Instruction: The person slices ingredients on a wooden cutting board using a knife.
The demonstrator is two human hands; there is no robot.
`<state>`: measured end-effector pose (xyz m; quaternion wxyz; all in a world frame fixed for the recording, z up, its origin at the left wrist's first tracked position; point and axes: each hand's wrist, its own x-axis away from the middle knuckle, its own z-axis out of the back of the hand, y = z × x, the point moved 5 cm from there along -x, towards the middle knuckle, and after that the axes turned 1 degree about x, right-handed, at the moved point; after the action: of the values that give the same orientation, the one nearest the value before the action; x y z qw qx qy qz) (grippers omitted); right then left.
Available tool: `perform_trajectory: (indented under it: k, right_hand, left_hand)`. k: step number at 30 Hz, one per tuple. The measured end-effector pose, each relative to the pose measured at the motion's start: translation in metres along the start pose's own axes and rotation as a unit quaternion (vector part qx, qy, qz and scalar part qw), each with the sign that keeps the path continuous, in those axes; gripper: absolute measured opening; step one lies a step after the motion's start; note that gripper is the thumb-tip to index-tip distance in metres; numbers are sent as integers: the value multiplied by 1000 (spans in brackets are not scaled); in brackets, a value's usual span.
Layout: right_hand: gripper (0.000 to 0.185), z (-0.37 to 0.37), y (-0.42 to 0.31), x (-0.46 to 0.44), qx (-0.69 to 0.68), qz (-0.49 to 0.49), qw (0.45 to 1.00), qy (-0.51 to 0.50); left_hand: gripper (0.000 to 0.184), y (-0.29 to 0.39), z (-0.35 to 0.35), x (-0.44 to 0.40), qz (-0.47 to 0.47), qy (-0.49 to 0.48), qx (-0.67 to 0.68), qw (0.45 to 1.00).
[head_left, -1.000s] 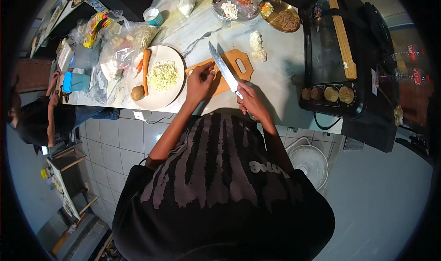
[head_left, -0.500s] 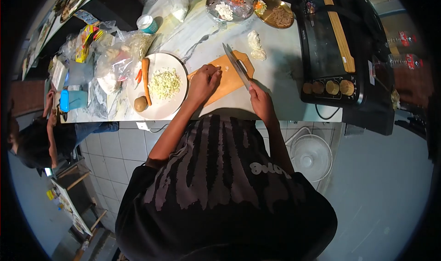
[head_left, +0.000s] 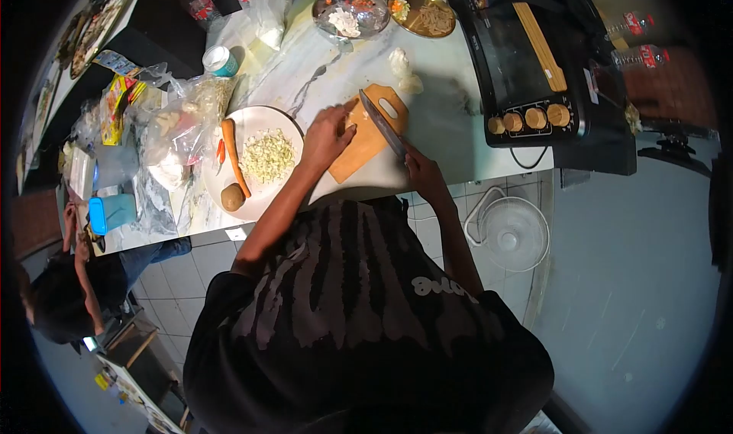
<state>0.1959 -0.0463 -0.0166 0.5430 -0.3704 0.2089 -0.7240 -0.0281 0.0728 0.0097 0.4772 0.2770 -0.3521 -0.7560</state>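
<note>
My right hand (head_left: 425, 176) is closed around the handle of a long kitchen knife (head_left: 382, 125). Its blade slants across a wooden cutting board (head_left: 357, 158), just left of the board's handle hole. At the board's left edge is my left hand (head_left: 328, 138), fingers curled down, a short way left of the blade. Whatever may be under those fingers is hidden. Small pale bits lie by the blade. To the left, a white plate (head_left: 263, 197) carries chopped pale green pieces (head_left: 267, 156), a carrot (head_left: 234, 153), red chilies (head_left: 221, 151) and a brown round vegetable (head_left: 232, 197).
Beyond the board lies a pale lump (head_left: 405, 71), with two metal plates (head_left: 350, 35) of chopped food behind it. A black oven (head_left: 527, 60) stands on the right. Plastic bags (head_left: 172, 132) and a blue-lidded container (head_left: 111, 214) crowd the left. Another person (head_left: 69, 289) is at far left.
The whole view has tilted and shifted, so the counter appears rotated. The knife stays in my right hand, its blade now nearer my left hand. My left hand remains curled at the board.
</note>
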Motion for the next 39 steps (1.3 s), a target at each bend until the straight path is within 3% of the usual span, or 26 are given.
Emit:
perform_trajectory:
  k: [1, 2, 6, 9, 11, 15, 18, 22, 30, 33, 39]
  right_hand:
    - [42, -4, 4, -1, -6, 17, 1000, 14]
    - [42, -8, 8, -1, -12, 33, 999, 27]
    - [42, -14, 8, 2, -51, -14, 999, 4]
    - [42, -27, 11, 8, -43, -21, 999, 2]
    - [43, -35, 10, 10, -29, 21, 999, 16]
    - [45, -45, -3, 20, -60, 55, 996, 29]
    - [46, -49, -13, 23, -48, 20, 999, -9]
    - [43, -60, -46, 22, -87, 20, 992, -84]
    - [42, -95, -112, 12, -129, 136, 941, -283]
    - [36, -100, -118, 5, -167, 106, 937, -289]
    - [36, -85, -132, 2, -98, 130, 926, -340]
  left_hand:
    - [68, 5, 5, 1, -46, 36, -56, 997]
    - [76, 2, 4, -1, -31, 20, -40, 999]
    - [77, -2, 1, -5, -48, 15, -38, 998]
    - [75, -10, -13, -4, -8, -38, -24, 999]
    - [71, -13, -18, -5, -30, -21, 7, 999]
    - [43, -12, -10, -3, -7, 5, 45, 999]
    - [26, -19, -5, 3, -24, 23, 38, 999]
    - [18, -29, 29, 23, -17, 74, 35, 997]
    - [21, -57, 97, 107, 187, 205, -15, 960]
    - [23, -48, 108, 114, 176, 265, 6, 948]
    - [20, -76, 107, 125, 203, 268, -9, 942]
